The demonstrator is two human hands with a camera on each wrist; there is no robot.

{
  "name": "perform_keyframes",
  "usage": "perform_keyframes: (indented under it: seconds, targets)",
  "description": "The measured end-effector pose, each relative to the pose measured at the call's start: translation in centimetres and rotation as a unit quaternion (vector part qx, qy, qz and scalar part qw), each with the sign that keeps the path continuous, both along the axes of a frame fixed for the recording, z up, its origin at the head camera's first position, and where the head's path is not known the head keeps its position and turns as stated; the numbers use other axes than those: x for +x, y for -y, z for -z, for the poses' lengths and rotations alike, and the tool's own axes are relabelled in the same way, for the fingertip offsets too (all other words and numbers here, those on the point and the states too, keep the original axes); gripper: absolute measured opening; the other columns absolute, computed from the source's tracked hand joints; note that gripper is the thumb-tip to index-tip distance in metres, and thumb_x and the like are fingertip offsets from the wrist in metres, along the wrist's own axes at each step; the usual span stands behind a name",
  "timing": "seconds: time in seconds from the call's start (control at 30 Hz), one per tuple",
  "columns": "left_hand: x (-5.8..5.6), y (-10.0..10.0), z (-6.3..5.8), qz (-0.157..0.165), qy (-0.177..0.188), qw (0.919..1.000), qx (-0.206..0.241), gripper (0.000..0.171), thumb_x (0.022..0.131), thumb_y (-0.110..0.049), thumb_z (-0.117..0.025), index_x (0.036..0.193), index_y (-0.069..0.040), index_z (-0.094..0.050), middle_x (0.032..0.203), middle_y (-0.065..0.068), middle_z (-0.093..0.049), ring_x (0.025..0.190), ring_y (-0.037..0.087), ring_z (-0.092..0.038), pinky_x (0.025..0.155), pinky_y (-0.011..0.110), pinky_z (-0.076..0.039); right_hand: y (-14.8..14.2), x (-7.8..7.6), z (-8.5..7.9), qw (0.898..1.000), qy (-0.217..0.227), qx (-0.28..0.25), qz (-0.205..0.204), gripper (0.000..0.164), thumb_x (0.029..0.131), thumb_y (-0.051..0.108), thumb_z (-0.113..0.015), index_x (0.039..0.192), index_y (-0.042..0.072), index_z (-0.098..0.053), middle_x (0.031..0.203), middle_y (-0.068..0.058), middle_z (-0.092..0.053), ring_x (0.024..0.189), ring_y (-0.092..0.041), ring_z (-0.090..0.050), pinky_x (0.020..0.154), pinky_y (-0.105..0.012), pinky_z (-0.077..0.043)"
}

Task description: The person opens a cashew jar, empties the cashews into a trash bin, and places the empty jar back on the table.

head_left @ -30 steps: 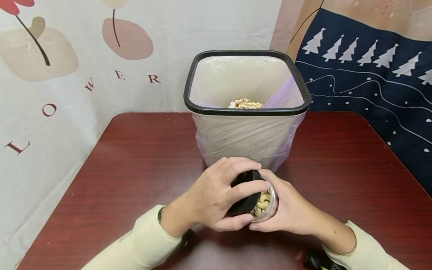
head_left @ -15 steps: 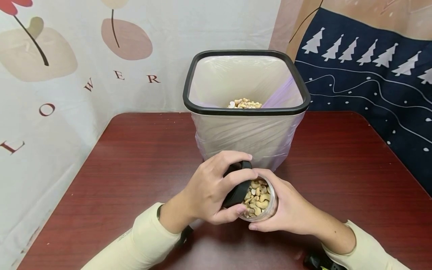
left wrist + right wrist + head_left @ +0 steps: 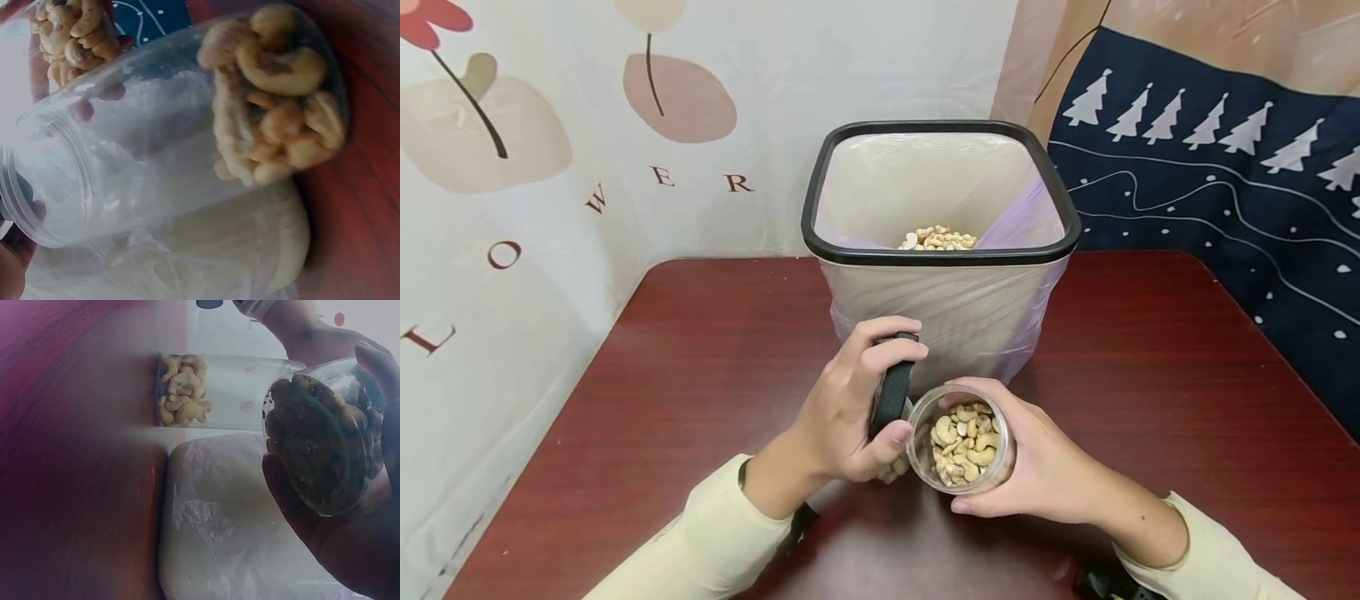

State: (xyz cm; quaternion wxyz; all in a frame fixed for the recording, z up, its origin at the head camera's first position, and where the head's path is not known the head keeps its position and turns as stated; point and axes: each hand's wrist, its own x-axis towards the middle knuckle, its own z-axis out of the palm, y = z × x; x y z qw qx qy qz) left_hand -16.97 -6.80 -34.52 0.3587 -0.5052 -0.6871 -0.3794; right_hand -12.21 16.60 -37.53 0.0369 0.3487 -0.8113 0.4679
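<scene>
My left hand [image 3: 831,412] pinches a ribbed black lid [image 3: 893,392] on edge between thumb and fingers. Below that hand, a clear jar [image 3: 228,390] stands upright on the table, with cashews in its bottom part; the left wrist view shows this jar [image 3: 147,150] close up and without a lid. In my right hand [image 3: 1045,454], thumb and fingers wrap around a second clear jar [image 3: 931,407], its open mouth turned toward the head camera. Cashews [image 3: 964,443] lie inside it. The right wrist view shows its base [image 3: 315,450] from below, tilted.
A bin [image 3: 936,312] with a black rim and a thin plastic liner stands right behind the hands. Loose cashews [image 3: 938,239] lie in it. The red-brown table [image 3: 700,350] ends at printed cloths. A dark object [image 3: 1097,579] lies by the right sleeve.
My left hand has moved the black lid leftward off the mouth of the right hand's jar, tipping it on edge. The cashews inside are now fully exposed; the right hand has hardly moved.
</scene>
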Motion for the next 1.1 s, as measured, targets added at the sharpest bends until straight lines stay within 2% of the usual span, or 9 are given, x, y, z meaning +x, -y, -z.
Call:
perform_keyframes:
  seconds: [0.17,0.3,0.43,0.63,0.77,0.93,1.1]
  targets:
    - [-0.1,0.6,0.3,-0.012,0.017,0.9997,0.009,0.055,0.101,-0.045,-0.033,0.12,0.004,-0.051,0.119,0.023,-0.057,0.112,0.03,-0.061,0.086,0.038,-0.054,-0.1,0.0,0.0,1.0,0.001,-0.005,-0.005,0.098,0.06,0.024,-0.097,0.142,0.02,-0.044,0.127,0.005,-0.062,0.112,-0.011,-0.061,0.099,-0.017,-0.045]
    - [-0.1,1.2,0.6,-0.016,0.027,0.9986,0.043,0.061,0.102,-0.047,-0.033,0.121,0.008,-0.05,0.12,0.025,-0.057,0.112,0.032,-0.059,0.094,0.037,-0.05,-0.1,0.0,0.1,1.0,0.004,-0.011,-0.007,0.097,0.06,0.024,-0.097,0.142,0.02,-0.045,0.126,0.005,-0.062,0.112,-0.011,-0.061,0.099,-0.016,-0.044]
    - [0.0,1.8,1.1,-0.016,0.059,0.9948,0.081,0.063,0.102,-0.048,-0.036,0.123,0.01,-0.05,0.121,0.027,-0.056,0.113,0.033,-0.057,0.102,0.034,-0.045,0.0,0.1,0.1,1.0,0.01,-0.009,-0.005,0.099,0.059,0.022,-0.097,0.143,0.021,-0.044,0.126,0.006,-0.062,0.113,-0.01,-0.061,0.099,-0.016,-0.044]
    - [0.0,2.4,1.3,-0.009,0.102,0.9868,0.125,0.063,0.101,-0.048,-0.038,0.122,0.011,-0.049,0.118,0.03,-0.056,0.117,0.026,-0.055,0.104,0.032,-0.043,0.0,0.1,0.0,1.0,0.026,-0.001,0.0,0.1,0.058,0.022,-0.098,0.142,0.022,-0.044,0.127,0.007,-0.062,0.114,-0.009,-0.06,0.1,-0.016,-0.044]
    - [0.1,2.7,1.2,-0.004,0.119,0.9825,0.143,0.065,0.101,-0.049,-0.037,0.122,0.013,-0.047,0.116,0.028,-0.056,0.111,0.027,-0.058,0.1,0.031,-0.045,0.0,0.0,0.0,1.0,0.024,-0.001,0.0,0.1,0.058,0.021,-0.098,0.142,0.022,-0.044,0.127,0.006,-0.062,0.115,-0.009,-0.06,0.1,-0.016,-0.044]
    - [0.2,3.4,1.3,-0.026,0.151,0.9772,0.147,0.066,0.101,-0.05,-0.035,0.125,0.01,-0.046,0.116,0.022,-0.058,0.093,0.022,-0.061,0.082,0.024,-0.051,-0.2,0.0,-0.1,1.0,0.024,0.001,0.005,0.099,0.059,0.024,-0.098,0.142,0.023,-0.044,0.127,0.007,-0.062,0.115,-0.009,-0.06,0.1,-0.016,-0.044]
    - [-0.1,4.2,1.6,-0.047,0.167,0.9734,0.149,0.066,0.101,-0.051,-0.034,0.125,0.009,-0.048,0.113,0.021,-0.059,0.094,0.017,-0.059,0.081,0.021,-0.05,-0.2,0.0,-0.2,0.999,0.031,0.001,0.009,0.097,0.062,0.032,-0.097,0.142,0.024,-0.043,0.128,0.008,-0.061,0.115,-0.009,-0.06,0.099,-0.017,-0.044]
